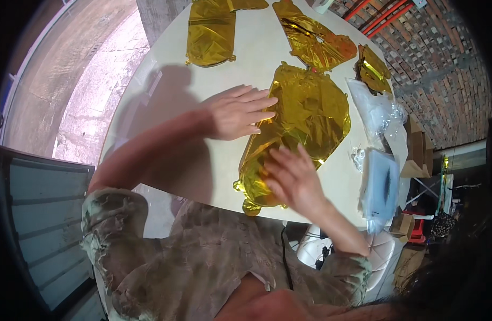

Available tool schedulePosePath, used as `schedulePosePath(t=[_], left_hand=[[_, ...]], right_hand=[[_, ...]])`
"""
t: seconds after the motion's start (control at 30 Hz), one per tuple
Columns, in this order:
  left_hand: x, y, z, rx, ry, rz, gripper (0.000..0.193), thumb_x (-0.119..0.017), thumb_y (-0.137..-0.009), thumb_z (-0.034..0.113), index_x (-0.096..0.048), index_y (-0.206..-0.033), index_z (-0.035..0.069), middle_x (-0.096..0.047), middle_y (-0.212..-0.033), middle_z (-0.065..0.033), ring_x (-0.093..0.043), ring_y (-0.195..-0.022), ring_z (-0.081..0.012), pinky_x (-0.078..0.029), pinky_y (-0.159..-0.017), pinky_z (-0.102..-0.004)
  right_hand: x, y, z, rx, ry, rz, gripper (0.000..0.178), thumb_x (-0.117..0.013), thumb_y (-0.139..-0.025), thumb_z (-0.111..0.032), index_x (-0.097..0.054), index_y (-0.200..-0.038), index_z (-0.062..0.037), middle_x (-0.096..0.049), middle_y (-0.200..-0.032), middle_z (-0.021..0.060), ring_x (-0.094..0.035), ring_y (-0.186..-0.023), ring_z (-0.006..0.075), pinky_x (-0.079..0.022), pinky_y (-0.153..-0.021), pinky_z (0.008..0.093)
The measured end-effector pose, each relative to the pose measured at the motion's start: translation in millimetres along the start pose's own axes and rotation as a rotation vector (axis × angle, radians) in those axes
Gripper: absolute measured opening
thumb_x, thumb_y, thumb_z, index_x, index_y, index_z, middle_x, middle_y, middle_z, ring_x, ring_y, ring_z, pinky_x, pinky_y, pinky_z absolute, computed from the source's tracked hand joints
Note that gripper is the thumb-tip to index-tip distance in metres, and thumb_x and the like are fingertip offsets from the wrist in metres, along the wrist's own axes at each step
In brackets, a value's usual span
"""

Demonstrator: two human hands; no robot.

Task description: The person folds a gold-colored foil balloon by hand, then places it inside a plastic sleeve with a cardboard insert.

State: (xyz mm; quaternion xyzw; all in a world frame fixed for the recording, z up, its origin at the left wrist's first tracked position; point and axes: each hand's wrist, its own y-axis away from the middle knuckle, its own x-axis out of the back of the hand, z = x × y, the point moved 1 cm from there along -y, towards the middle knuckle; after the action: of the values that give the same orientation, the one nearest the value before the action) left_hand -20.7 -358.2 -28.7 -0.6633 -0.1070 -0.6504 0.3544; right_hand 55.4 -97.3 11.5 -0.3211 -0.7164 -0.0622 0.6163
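A flat gold foil balloon [315, 107] lies in front of me on the pale round-edged table [227, 174], its surface creased and shiny, with small tabs along its rim. My left hand [239, 113] is spread flat, its fingertips resting on the balloon's left edge. Over the balloon's near part is my right hand [295, 179], its fingers apart and a little blurred; whether they press on the foil I cannot tell. Neither hand holds anything.
More gold foil balloons lie at the far left [211, 40], far middle [318, 48] and far right [373, 69]. Crumpled clear plastic [377, 112] and a stack of clear bags [382, 184] line the right edge. A white chair [382, 254] and cardboard boxes [417, 150] stand beyond.
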Motion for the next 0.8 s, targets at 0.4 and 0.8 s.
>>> schedulePosePath(t=[0.4, 0.8], left_hand=[[-10, -19, 10, -0.031, 0.097, -0.230, 0.060, -0.044, -0.104, 0.046, -0.040, -0.152, 0.011, -0.026, -0.164, -0.0119, -0.017, -0.154, -0.0284, -0.013, -0.125, -0.0486], [-20, -17, 7, -0.084, 0.095, -0.196, 0.065, -0.050, -0.101, 0.046, -0.040, -0.151, 0.006, -0.027, -0.163, -0.0159, -0.019, -0.153, -0.0309, -0.013, -0.125, -0.0486]], right_hand=[[-28, 15, -33, -0.024, -0.106, -0.063, 0.042, -0.076, -0.085, -0.032, -0.070, -0.121, -0.0093, -0.058, -0.136, 0.0156, -0.052, -0.131, 0.0334, -0.033, -0.116, 0.0538], [-23, -1, -29, 0.042, -0.143, -0.103, 0.076, -0.077, -0.081, -0.040, -0.051, -0.145, -0.0076, -0.041, -0.154, 0.0189, -0.040, -0.143, 0.0371, -0.028, -0.119, 0.0543]])
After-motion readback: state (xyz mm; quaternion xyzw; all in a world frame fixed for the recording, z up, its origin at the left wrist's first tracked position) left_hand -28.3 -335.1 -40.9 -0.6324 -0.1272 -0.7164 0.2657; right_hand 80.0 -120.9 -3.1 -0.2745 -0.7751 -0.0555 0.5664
